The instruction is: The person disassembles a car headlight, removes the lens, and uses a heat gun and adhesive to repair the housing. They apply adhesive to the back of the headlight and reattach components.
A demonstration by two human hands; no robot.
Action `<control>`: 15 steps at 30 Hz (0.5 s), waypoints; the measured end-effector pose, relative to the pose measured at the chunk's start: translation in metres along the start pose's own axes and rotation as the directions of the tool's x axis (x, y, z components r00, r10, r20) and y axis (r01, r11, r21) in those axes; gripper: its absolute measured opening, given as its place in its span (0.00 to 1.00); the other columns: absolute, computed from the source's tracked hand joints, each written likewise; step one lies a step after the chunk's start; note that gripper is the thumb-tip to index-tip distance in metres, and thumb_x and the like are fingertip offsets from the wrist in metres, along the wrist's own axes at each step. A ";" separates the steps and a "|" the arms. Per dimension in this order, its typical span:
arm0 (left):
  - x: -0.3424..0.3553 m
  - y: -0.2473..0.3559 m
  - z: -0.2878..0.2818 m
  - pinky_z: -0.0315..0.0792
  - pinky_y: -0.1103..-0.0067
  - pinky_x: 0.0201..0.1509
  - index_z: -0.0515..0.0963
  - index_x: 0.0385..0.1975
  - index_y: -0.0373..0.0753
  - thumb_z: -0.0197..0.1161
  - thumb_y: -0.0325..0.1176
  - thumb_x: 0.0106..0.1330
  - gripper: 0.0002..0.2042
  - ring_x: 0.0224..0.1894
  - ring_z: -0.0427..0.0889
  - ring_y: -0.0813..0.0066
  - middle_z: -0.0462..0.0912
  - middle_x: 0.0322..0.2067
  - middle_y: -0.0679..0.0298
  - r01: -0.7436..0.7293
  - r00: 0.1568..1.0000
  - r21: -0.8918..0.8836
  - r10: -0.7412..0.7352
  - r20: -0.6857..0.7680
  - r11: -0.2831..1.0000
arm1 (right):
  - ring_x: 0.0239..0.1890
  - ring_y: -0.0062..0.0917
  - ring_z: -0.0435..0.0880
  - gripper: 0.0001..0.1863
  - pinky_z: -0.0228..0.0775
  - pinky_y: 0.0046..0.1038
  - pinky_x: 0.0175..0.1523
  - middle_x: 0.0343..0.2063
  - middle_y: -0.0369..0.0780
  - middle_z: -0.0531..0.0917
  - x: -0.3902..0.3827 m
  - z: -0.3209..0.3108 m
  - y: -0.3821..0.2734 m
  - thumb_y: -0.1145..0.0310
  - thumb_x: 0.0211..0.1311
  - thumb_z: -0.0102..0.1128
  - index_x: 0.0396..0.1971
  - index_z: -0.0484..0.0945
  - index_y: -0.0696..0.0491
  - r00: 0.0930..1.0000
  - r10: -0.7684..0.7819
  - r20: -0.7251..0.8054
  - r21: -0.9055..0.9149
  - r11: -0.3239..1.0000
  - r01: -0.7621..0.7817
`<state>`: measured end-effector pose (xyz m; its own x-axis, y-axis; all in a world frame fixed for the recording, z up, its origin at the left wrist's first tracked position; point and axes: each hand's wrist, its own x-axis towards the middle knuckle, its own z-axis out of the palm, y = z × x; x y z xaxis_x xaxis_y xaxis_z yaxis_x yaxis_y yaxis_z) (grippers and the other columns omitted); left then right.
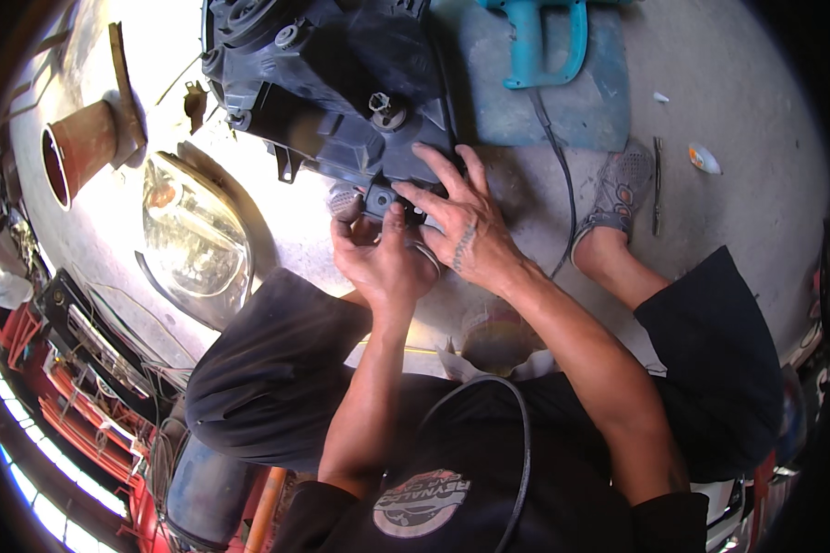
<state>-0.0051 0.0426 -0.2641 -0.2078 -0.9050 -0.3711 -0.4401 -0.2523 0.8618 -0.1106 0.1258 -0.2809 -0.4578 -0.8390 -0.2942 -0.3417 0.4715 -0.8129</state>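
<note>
A large black plastic housing (pixel 332 111) lies at the upper middle. My left hand (pixel 385 263) is closed on a small squarish bracket (pixel 382 199) at its lower edge, thumb and fingers curled up against it. My right hand (pixel 466 221) rests on the same housing just to the right, index finger by the bracket and the other fingers reaching up over the plastic, so it is gripping or pressing there. A knob-like fitting (pixel 385 111) stands out of the housing above my fingers.
A teal tool (pixel 530 51) with a cord lies on a grey pad (pixel 604 111). A clear headlamp cover (pixel 194 240) and rusty funnel-shaped metal piece (pixel 78 152) are at left. My sandalled foot (pixel 618 194) is at right. A container (pixel 493 341) sits between my legs. Cables and frames line the lower left.
</note>
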 end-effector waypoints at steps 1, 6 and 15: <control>0.000 -0.001 0.000 0.80 0.81 0.42 0.74 0.54 0.25 0.71 0.21 0.70 0.17 0.37 0.85 0.78 0.88 0.36 0.57 -0.013 1.000 0.006 0.013 0.002 1.000 | 0.77 0.57 0.57 0.35 0.70 0.52 0.73 0.77 0.38 0.64 0.000 0.000 0.000 0.75 0.53 0.73 0.65 0.82 0.43 1.000 -0.013 -0.009 -0.008 1.000 0.013; -0.002 0.009 0.001 0.80 0.81 0.41 0.74 0.54 0.25 0.70 0.21 0.71 0.16 0.37 0.85 0.78 0.88 0.36 0.57 0.007 1.000 -0.002 -0.007 0.015 1.000 | 0.76 0.58 0.58 0.36 0.70 0.51 0.73 0.77 0.38 0.64 0.001 -0.003 -0.004 0.76 0.52 0.73 0.66 0.81 0.44 0.999 -0.038 -0.022 -0.038 0.999 0.037; -0.001 0.004 0.000 0.79 0.80 0.41 0.74 0.53 0.25 0.71 0.23 0.71 0.16 0.36 0.84 0.78 0.87 0.36 0.57 -0.052 0.999 0.054 0.052 0.017 0.997 | 0.76 0.59 0.58 0.35 0.65 0.51 0.77 0.77 0.43 0.64 -0.002 -0.009 -0.002 0.77 0.54 0.70 0.66 0.80 0.49 0.996 -0.085 0.002 -0.023 0.996 0.085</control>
<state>-0.0064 0.0423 -0.2601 -0.2454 -0.9107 -0.3322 -0.4750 -0.1857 0.8602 -0.1165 0.1293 -0.2745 -0.4254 -0.8767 -0.2248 -0.3980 0.4043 -0.8235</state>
